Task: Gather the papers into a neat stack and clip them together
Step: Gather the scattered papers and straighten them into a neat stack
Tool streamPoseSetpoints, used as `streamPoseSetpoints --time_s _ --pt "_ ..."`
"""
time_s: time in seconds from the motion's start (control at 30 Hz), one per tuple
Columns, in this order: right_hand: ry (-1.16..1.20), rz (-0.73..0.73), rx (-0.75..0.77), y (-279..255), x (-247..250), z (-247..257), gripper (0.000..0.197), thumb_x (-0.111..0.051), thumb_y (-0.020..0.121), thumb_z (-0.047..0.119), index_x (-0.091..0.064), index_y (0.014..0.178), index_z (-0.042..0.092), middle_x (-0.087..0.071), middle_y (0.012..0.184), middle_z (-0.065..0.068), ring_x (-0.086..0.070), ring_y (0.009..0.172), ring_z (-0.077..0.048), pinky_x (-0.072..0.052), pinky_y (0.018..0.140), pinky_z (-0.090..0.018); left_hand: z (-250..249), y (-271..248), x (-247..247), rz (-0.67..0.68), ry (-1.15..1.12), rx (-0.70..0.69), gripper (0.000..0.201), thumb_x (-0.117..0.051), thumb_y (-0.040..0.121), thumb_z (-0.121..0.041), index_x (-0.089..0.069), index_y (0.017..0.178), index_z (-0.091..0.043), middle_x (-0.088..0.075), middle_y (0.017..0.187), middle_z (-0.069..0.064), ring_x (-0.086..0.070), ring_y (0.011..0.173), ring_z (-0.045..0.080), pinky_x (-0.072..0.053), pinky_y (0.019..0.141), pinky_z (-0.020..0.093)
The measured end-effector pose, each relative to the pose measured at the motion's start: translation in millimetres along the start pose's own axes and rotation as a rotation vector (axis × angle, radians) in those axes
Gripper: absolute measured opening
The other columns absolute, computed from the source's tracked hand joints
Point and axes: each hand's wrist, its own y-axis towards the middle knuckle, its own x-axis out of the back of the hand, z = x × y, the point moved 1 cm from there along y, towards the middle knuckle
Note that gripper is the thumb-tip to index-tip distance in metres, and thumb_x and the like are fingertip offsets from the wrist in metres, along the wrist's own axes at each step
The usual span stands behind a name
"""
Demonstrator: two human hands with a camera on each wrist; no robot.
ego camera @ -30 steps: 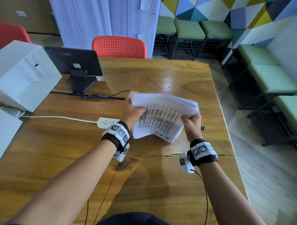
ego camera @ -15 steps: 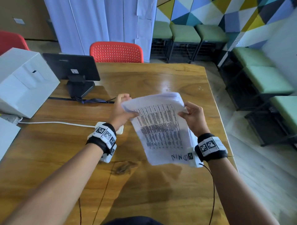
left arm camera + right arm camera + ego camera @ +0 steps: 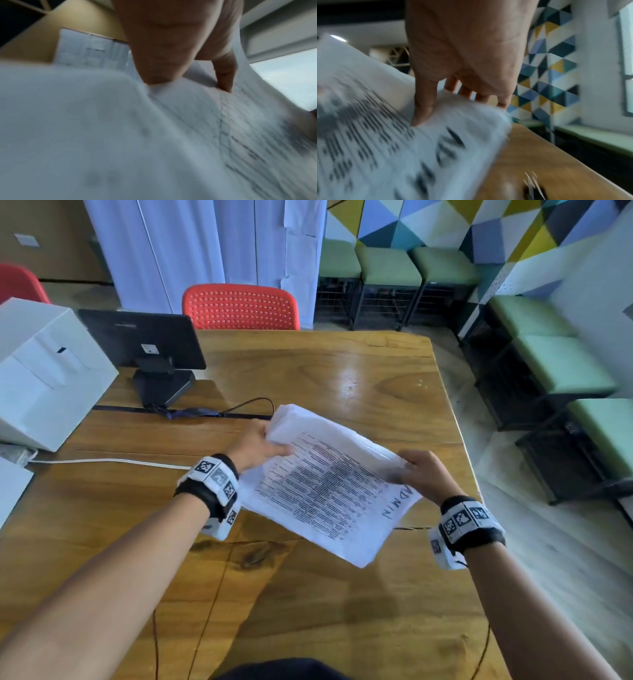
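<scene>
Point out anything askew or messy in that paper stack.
The papers, held above the table by the left hand and right hand, are not squared: sheet edges fan out and the far left corner bulges. No clip on them.

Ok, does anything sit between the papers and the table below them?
Nothing visible does. The left hand and right hand hold the papers over bare table; a dark blurred object, probably the clip, lies off to the right.
</scene>
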Motion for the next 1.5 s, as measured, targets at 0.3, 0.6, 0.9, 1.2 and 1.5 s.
streamPoseSetpoints --time_s 0.3,0.6,0.9,1.2,1.5 --pt "0.786 -0.016 -0.197 -23.5 -52.1 -49.8 0.038 -0.071 0.074 -0.011 -0.060 0.110 -0.012 -0.069 0.110 -0.023 -0.068 0.094 -0.029 -0.055 0.087 -0.046 51.7 -0.6 10.0 -0.108 -0.356 0.188 0.058 -0.089 0.053 -0.022 -0.068 0.102 0.000 -0.069 0.110 0.022 -0.065 0.105 0.036 -0.050 0.095 0.052" --pt "0.506 -0.504 0.019 -27.8 -66.9 8.5 0.012 -0.059 0.080 0.010 -0.063 0.088 0.001 -0.062 0.075 -0.001 -0.054 0.061 0.004 -0.047 0.059 -0.012 43.8 -20.4 -32.2 -0.623 -0.413 0.149 0.031 -0.080 0.074 -0.029 -0.063 0.096 -0.014 -0.066 0.081 -0.009 -0.063 0.072 0.003 -0.049 0.058 0.019" --pt "0.451 -0.416 -0.149 -22.3 -110.2 -13.0 0.021 -0.051 0.083 -0.012 -0.057 0.090 0.007 -0.060 0.079 -0.002 -0.056 0.072 -0.016 -0.045 0.058 -0.017 84.7 -31.0 -56.2 -0.612 -0.466 0.189 0.034 -0.064 0.076 0.009 -0.063 0.084 -0.024 -0.065 0.076 -0.011 -0.064 0.074 0.014 -0.047 0.060 0.014" --pt "0.433 -0.363 -0.178 -14.0 -96.5 -27.4 0.024 -0.052 0.081 -0.013 -0.060 0.093 0.006 -0.062 0.085 -0.008 -0.056 0.076 -0.019 -0.047 0.060 -0.013 94.7 -23.8 -40.7 -0.576 -0.481 0.323 0.028 -0.070 0.076 0.002 -0.056 0.086 -0.019 -0.066 0.089 0.004 -0.063 0.083 0.023 -0.048 0.077 0.030" --pt "0.026 -0.325 0.213 21.7 10.8 81.5 0.027 -0.055 0.076 -0.007 -0.069 0.088 0.012 -0.069 0.077 -0.003 -0.061 0.068 -0.004 -0.050 0.068 -0.023 44.9 15.4 -12.7 -0.558 -0.012 0.156 0.100 -0.088 0.056 -0.012 -0.034 0.140 -0.017 -0.042 0.141 0.009 -0.041 0.129 0.026 -0.040 0.102 0.038"
